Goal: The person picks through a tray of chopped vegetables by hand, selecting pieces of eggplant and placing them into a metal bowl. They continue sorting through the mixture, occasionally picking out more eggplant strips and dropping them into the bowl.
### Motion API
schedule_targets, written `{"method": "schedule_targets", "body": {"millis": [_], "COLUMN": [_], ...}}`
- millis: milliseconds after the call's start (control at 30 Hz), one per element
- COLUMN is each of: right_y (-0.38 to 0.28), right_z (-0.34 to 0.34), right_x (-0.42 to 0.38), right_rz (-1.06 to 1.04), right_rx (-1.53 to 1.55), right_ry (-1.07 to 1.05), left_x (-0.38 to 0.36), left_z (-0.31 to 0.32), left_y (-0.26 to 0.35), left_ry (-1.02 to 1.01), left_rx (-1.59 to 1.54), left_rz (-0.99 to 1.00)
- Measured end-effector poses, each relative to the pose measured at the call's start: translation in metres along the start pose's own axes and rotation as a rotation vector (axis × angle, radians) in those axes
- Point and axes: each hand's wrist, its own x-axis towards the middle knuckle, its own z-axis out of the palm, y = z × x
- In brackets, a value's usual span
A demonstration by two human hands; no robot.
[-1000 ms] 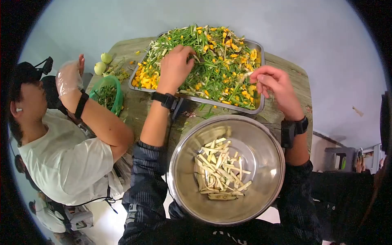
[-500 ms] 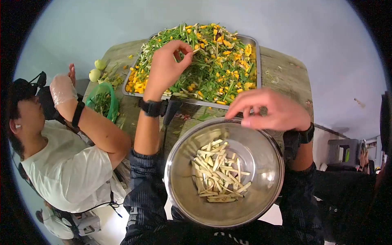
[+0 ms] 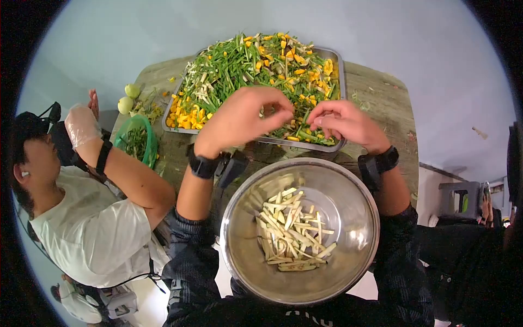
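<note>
My left hand (image 3: 243, 121) hovers over the front part of the metal tray (image 3: 342, 82), fingers curled and thumb close to the fingertips. To its right, my right hand (image 3: 348, 124) is above the tray's near right corner with its fingers drawn together. What either hand pinches, if anything, is too small or blurred to make out. Heaped in the tray are chopped green stems (image 3: 231, 68), yellow-orange pieces (image 3: 188, 113) and pale strips (image 3: 204, 90). Nearer me, below both hands, a steel bowl (image 3: 357, 218) contains pale cut strips (image 3: 291, 229), some edged with dark skin.
On the left sits a person (image 3: 98, 223) in a white shirt, one hand in a clear glove. Beside them are a green basket (image 3: 151, 144) of greens and two pale round vegetables (image 3: 128, 98) on the wooden table (image 3: 381, 103). A grey stool (image 3: 457, 191) stands at right.
My left hand has come down and right, toward the tray's front. My right hand has moved up from the bowl's rim to the tray, its fingers drawing together.
</note>
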Motion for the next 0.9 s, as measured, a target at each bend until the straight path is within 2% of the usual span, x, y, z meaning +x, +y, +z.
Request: {"method": "schedule_targets", "body": {"millis": [33,67,133,267,333,433,500,567,667,733,767,833,900], "right_y": [0.003,0.006,0.007,0.012,0.014,0.008,0.003,0.000,0.007,0.018,0.020,0.015,0.016], "right_z": [0.001,0.002,0.002,0.002,0.001,-0.002,-0.006,-0.013,-0.023,-0.022,-0.020,-0.015,-0.009], "right_x": [0.002,0.003,0.004,0.009,0.013,0.026,0.043,0.067,0.114,0.141,0.148,0.156,0.161], "right_rz": [-0.001,0.016,0.033,0.029,0.029,0.042,-0.067,-0.077,-0.031,-0.241,-0.237,-0.355,-0.355], "right_rx": [0.000,0.004,0.007,0.019,0.038,0.054,-0.008,-0.010,-0.163,-0.449,-0.446,-0.711,-0.777], "right_ry": [0.002,0.015,0.031,0.057,0.062,0.072,0.111,0.124,0.222,0.340,0.335,0.438,0.481], "left_x": [0.004,0.009,0.017,0.026,0.032,0.041,0.047,0.052,0.054,0.054,0.053,0.050,0.045], "left_z": [0.002,0.005,0.011,0.025,0.026,0.022,0.019,0.012,0.011,0.009,0.007,0.000,-0.011], "left_y": [-0.013,-0.024,-0.046,-0.083,-0.084,-0.087,-0.090,-0.087,-0.098,-0.102,-0.103,-0.104,-0.107], "left_ry": [0.057,0.058,0.137,0.236,0.390,0.458,0.490,0.491,0.454,0.434,0.447,0.457,0.493], "left_rx": [0.044,0.044,0.152,0.393,0.516,0.554,0.557,0.525,0.619,0.653,0.609,0.560,0.368], "left_rz": [-0.112,-0.109,-0.243,-0.151,-0.140,-0.137,-0.141,-0.221,-0.170,-0.151,-0.163,-0.183,-0.242]}}
